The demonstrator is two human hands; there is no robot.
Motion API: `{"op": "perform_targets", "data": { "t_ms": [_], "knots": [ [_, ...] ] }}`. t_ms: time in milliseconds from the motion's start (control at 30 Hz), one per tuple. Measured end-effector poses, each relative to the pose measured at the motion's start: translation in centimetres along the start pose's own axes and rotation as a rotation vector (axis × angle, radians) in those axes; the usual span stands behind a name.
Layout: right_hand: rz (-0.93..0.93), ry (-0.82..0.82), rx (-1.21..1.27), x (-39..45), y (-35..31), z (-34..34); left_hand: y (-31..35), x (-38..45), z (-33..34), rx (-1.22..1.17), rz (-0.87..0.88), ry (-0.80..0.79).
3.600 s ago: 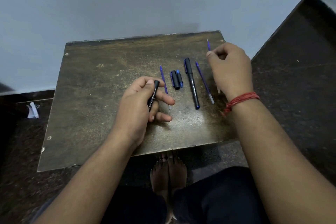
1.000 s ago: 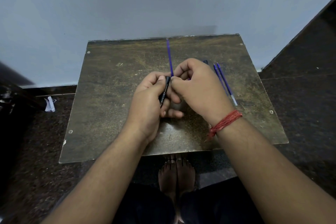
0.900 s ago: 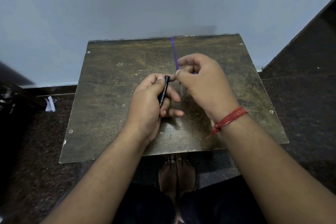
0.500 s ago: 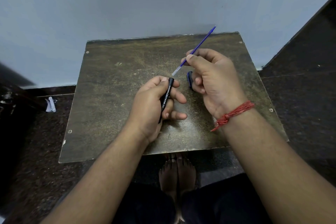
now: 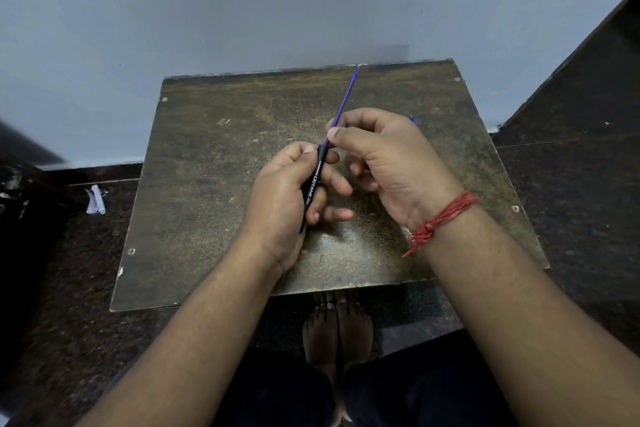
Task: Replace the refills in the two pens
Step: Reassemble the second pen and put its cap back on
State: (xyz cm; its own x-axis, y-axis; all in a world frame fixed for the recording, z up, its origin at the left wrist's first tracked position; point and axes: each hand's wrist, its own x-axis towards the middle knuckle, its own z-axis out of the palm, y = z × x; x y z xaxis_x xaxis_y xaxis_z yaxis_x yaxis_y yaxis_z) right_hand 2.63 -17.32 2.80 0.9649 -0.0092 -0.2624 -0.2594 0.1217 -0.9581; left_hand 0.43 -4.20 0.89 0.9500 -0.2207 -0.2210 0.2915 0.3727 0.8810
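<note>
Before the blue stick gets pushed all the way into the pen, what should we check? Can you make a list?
1. Left hand grips the black pen barrel firmly: ok.
2. Right hand pinches the blue refill: ok.
3. Refill lines up with the barrel's open end: ok.
4. Refill's lower end has entered the barrel: cannot tell, a thumb hides it.
5. Writing tip goes in first: cannot tell.
6. Table to work over: ok.

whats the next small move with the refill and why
Probably slide the blue refill further down into the black pen barrel. The right hand pinches it right at the barrel's open top, the left hand grips the barrel, and most of the refill sticks out.
</note>
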Motion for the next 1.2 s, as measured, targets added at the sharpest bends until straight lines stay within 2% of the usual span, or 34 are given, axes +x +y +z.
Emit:
{"op": "perform_targets", "data": {
  "t_ms": [133,300,433,633,833,1000,1100,1200],
  "knots": [
    [0.018,-0.096,-0.043,-0.1,0.04,-0.17,0.05,0.0,-0.05,-0.015,0.004,-0.015],
    [-0.049,0.039,-0.006,0.23,-0.1,-0.63,-0.04,-0.16,0.04,0.012,0.019,-0.047],
    [-0.123,0.063,-0.009,0.3,0.07,-0.48,-0.06,-0.29,0.15,0.031,0.025,-0.064],
    [-0.119,-0.063,-0.12,-0.1,0.38,-0.16,0.01,-0.26,0.29,0.017,0.032,-0.037],
    [-0.151,0.093,-0.043,0.11,-0.14,-0.43,-0.02,-0.29,0.24,0.037,0.038,-0.041],
    [-0.155,0.055,-0.08,-0.02,-0.08,-0.24,-0.11,-0.21,0.14,0.026,0.044,-0.032],
    [-0.164,0.025,-0.153,-0.2,0.07,-0.06,-0.15,-0.07,0.03,0.012,0.057,-0.013],
    [-0.251,0.118,-0.319,0.09,-0.09,-0.57,-0.31,-0.02,-0.1,0.016,0.062,-0.003]
  ]
}}
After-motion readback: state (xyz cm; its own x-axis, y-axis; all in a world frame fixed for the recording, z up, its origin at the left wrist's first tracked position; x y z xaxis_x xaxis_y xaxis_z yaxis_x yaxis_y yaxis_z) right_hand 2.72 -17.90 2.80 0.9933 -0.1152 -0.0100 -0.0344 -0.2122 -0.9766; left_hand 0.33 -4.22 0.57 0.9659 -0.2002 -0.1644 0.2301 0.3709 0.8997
